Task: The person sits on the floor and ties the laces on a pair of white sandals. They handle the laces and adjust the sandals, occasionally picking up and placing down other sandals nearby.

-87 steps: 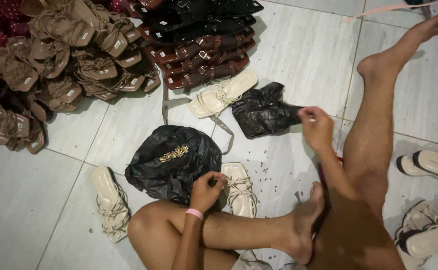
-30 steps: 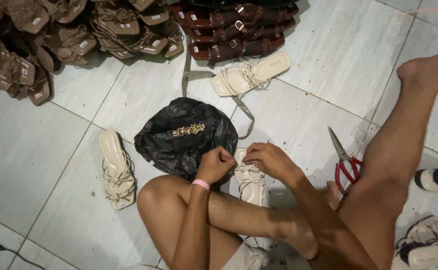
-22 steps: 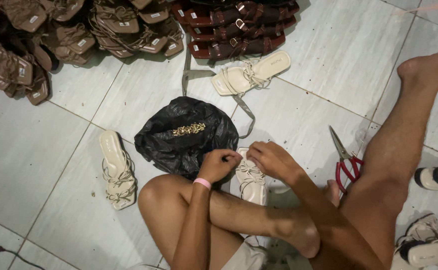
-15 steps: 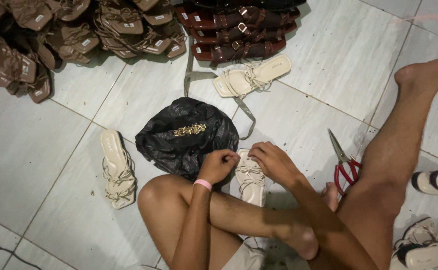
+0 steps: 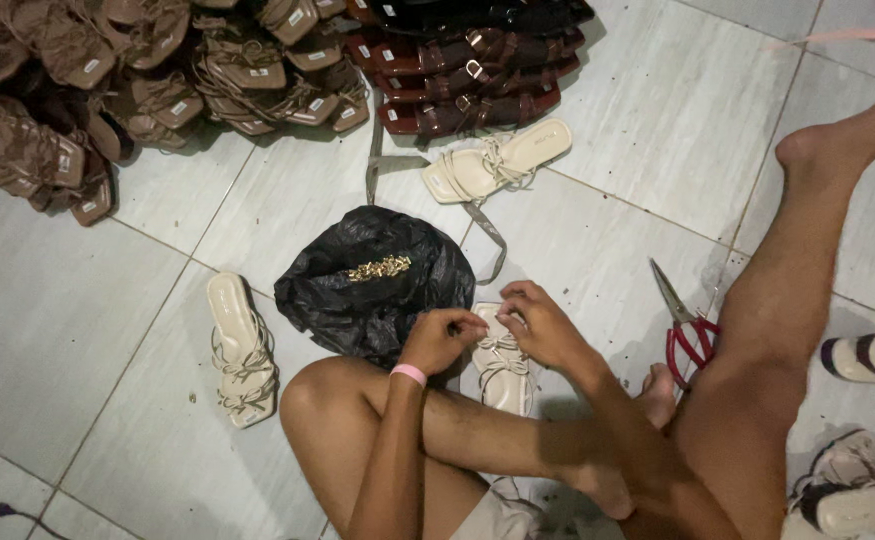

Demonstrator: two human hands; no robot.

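I'm seated on the tiled floor [image 5: 78, 330], legs crossed over each other, both hands meeting just above a cream strappy sandal [image 5: 501, 362] that lies flat between my knee and the black plastic bag [image 5: 373, 285]. Left hand [image 5: 440, 338] has its grip pinched together on something tiny and dark at the fingertips, too small to name; right hand [image 5: 538, 325] has fingers curled down touching the sandal's knotted straps near the toe end, grip closed on the strap area as far as I can tell. The sandal sits close to my body so both hands reach it without leaning. The bag lies open just beside it, with gold chain trims [image 5: 379, 268] on top, within easy reach of the left hand. Red-handled scissors [image 5: 686, 325] lie on the floor by my right leg, blades pointing away, near but untouched. A matching cream sandal [image 5: 241, 348] lies left of the bag, another [image 5: 496, 160] beyond it with a grey strap [image 5: 485, 225] trailing under it. Stacks of brown sandals [image 5: 108, 90] and dark red buckled sandals [image 5: 468, 80] are piled along the far edge, well apart. More pale footwear [image 5: 863, 480] sits at the right edge.
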